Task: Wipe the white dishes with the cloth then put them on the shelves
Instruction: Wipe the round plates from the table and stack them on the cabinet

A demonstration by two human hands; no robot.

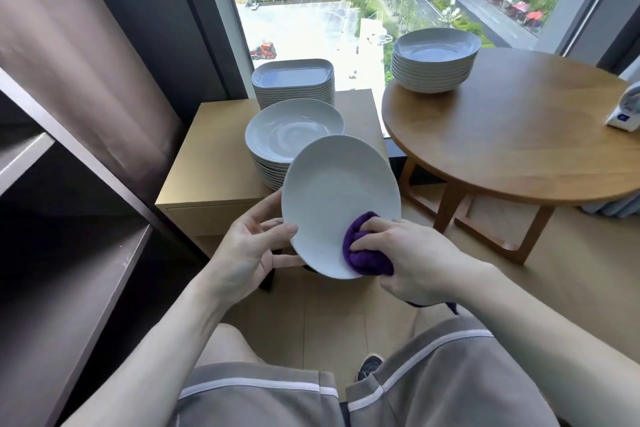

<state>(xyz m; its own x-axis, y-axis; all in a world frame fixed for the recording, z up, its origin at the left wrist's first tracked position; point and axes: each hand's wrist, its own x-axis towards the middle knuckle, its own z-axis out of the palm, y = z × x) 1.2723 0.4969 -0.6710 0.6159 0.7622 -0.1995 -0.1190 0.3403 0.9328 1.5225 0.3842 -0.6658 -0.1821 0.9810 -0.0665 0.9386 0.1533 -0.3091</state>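
Covering much of the cloth (362, 255), right grip (415, 258) clenches it against plate (339, 191) pinched by left grip (247, 250).

The plate (341, 198) covers part of the left hand (247, 253); the right edge crops a white device (625, 113).

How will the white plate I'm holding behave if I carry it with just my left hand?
The plate looks like rigid glazed ceramic, so probably fragile if dropped. Its glossy surface is likely slippery, and the left hand grips only one rim, so it may tip.
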